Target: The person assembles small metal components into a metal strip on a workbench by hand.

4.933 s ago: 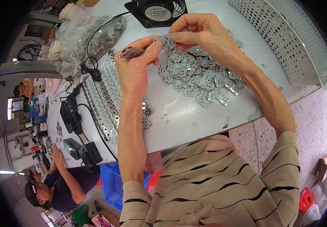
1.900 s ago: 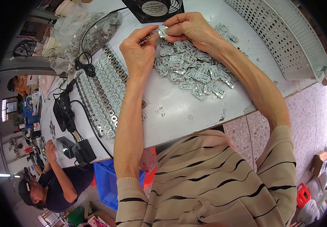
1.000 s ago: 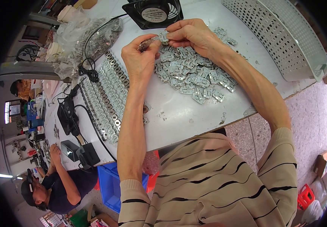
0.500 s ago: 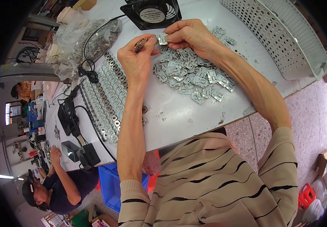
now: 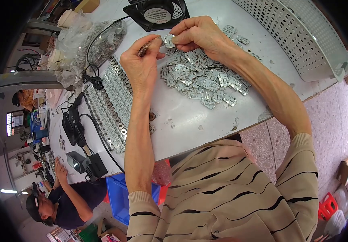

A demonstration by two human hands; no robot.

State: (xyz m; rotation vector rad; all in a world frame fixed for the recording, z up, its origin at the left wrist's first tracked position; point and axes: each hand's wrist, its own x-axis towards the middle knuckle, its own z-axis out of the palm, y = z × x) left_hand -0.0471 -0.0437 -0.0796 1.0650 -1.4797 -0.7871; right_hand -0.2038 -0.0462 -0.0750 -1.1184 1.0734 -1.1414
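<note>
My right hand (image 5: 201, 37) pinches a small silvery metal plate (image 5: 168, 40) between thumb and fingertips, just in front of the fan. The plate has cutouts and stands tilted. Close to its left edge are the bent fingertips of my left hand (image 5: 139, 66). That hand is closed round some brownish metal parts (image 5: 144, 49), mostly hidden by the fingers, so their exact kind does not show. Below both hands a loose heap of similar metal plates (image 5: 202, 76) lies on the white table. Rows of plates and ring-shaped pieces (image 5: 108, 103) lie beside my left forearm.
A black fan (image 5: 158, 14) stands at the back. A perforated grey basket (image 5: 299, 36) is at the far right. Plastic bags of metal parts (image 5: 93, 44), cables and a black adapter (image 5: 95, 165) lie left. A blue crate (image 5: 119, 197) sits below the table; a co-worker (image 5: 67, 201) works at lower left.
The whole view has shifted slightly. My left fingertips have drawn a little away from the plate, and the brownish parts show less between the fingers. My right hand still pinches the plate.
</note>
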